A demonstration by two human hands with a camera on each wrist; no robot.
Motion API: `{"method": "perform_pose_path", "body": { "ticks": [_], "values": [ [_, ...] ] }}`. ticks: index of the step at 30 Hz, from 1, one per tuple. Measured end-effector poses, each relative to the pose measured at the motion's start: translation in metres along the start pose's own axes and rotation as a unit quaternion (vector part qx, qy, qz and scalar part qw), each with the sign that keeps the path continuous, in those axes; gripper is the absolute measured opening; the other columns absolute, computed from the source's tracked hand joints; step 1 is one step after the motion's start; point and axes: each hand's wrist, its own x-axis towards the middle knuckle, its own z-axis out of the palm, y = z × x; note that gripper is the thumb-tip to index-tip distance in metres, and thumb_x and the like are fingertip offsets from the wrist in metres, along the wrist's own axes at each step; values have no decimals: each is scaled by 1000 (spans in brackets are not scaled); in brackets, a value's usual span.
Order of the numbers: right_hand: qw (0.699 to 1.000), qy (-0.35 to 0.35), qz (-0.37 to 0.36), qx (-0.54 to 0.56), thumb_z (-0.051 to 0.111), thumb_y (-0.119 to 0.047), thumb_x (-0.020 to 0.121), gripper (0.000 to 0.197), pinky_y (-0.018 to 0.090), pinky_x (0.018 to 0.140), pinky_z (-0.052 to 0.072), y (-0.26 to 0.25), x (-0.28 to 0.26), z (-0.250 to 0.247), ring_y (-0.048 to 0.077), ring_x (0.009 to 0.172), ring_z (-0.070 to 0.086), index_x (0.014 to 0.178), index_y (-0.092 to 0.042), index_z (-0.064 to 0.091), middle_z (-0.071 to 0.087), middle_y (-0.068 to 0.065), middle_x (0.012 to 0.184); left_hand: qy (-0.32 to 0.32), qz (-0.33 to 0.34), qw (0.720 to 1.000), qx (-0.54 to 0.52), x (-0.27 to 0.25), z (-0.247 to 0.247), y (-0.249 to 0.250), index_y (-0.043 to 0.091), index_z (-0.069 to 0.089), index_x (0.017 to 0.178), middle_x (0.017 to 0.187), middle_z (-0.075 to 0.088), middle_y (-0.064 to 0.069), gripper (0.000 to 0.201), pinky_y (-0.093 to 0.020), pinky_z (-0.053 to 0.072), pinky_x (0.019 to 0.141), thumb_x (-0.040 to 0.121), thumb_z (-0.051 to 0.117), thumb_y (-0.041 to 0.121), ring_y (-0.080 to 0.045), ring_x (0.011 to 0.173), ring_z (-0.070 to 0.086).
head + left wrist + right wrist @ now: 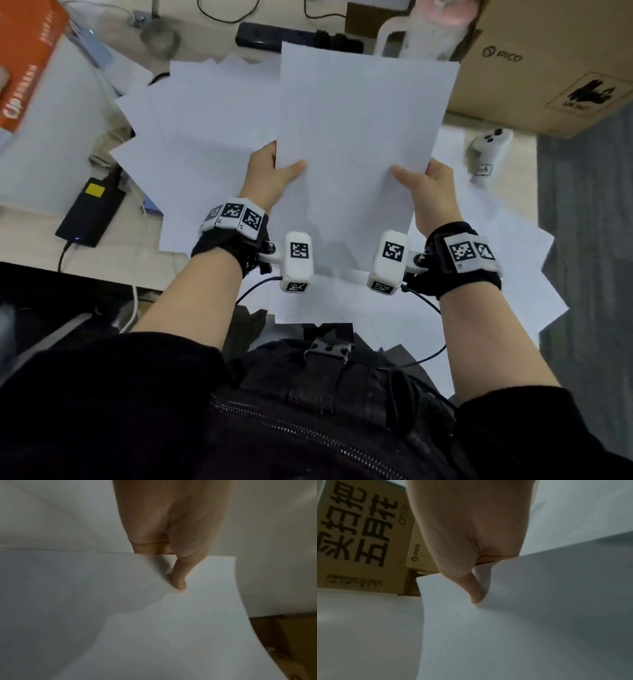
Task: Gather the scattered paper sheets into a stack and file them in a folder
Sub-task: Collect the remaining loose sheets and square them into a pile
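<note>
Two hands: left hand [265, 173] at 9 o'clock of the held paper, right hand [430, 192] at 3 o'clock. One held paper [359, 137]; single sheet or several, cannot tell. Loose sheets [205, 137] on the desk below: many, overlapping, exact count unclear. Two wrist camera units [297, 262], one per wrist. Two cardboard boxes in the right wrist view; only one cardboard box [548, 61] in the head view, at 1 o'clock. One orange box [27, 58] at 10 o'clock. One black adapter [90, 212] at 8 o'clock. One white controller [489, 147] at 3 o'clock.
</note>
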Motion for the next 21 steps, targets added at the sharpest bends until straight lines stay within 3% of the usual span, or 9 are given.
{"method": "perform_pose_path", "body": {
  "ticks": [3, 6, 9, 11, 14, 16, 19, 21],
  "values": [
    [999, -2, 35, -23, 57, 7, 86, 16, 29, 68, 53, 10, 1, 34, 19, 73, 61, 88, -8, 62, 66, 4, 85, 26, -19, 999, 29, 7, -30, -13, 0, 54, 119, 112, 62, -11, 30, -23, 49, 84, 89, 56, -1, -17, 97, 58],
    [996, 7, 73, -49, 53, 9, 87, 18, 35, 74, 51, 23, 5, 66, 23, 75, 58, 84, -7, 60, 67, 19, 94, 38, -70, 996, 51, 16, -59, -27, 1, 51, 125, 123, 59, -14, 34, -31, 48, 91, 91, 52, 0, -23, 105, 58],
    [992, 22, 105, -63, 53, 6, 87, 17, 41, 80, 49, 37, 8, 95, 23, 83, 53, 102, 8, 61, 59, 34, 116, 42, -106, 990, 77, 25, -90, -41, 1, 55, 122, 119, 61, -12, 31, -27, 49, 79, 91, 52, 2, -22, 99, 59],
    [990, 31, 122, -68, 53, 6, 87, 17, 39, 79, 48, 46, 11, 113, 23, 84, 53, 103, 8, 61, 63, 31, 108, 44, -126, 987, 86, 32, -109, -50, 0, 59, 117, 110, 63, -13, 28, -27, 47, 74, 90, 54, 3, -21, 93, 58],
    [988, 27, 137, -71, 51, 6, 89, 18, 37, 81, 49, 54, 17, 139, 22, 87, 55, 91, -8, 62, 61, 13, 95, 59, -134, 985, 86, 43, -134, -59, 2, 65, 110, 98, 64, -11, 24, -32, 47, 79, 87, 57, 3, -22, 89, 59],
    [988, 26, 136, -70, 49, 7, 89, 23, 34, 77, 50, 57, 23, 156, 21, 84, 55, 91, -12, 60, 60, 11, 94, 70, -134, 984, 97, 51, -147, -62, 4, 67, 107, 94, 64, -8, 24, -28, 45, 74, 86, 58, 4, -21, 86, 59],
    [989, 33, 130, -69, 49, 8, 89, 25, 27, 69, 50, 59, 32, 176, 22, 82, 57, 105, -9, 59, 61, 11, 96, 90, -128, 983, 100, 62, -161, -65, 5, 69, 106, 94, 66, -9, 24, -26, 45, 71, 84, 58, 3, -21, 86, 61],
    [988, 42, 130, -71, 51, 8, 87, 31, 25, 66, 49, 62, 37, 187, 23, 82, 59, 116, -5, 56, 63, 12, 99, 104, -124, 982, 100, 69, -169, -68, 5, 70, 105, 96, 69, -11, 24, -34, 52, 82, 83, 59, 2, -24, 90, 64]
  ]
}}
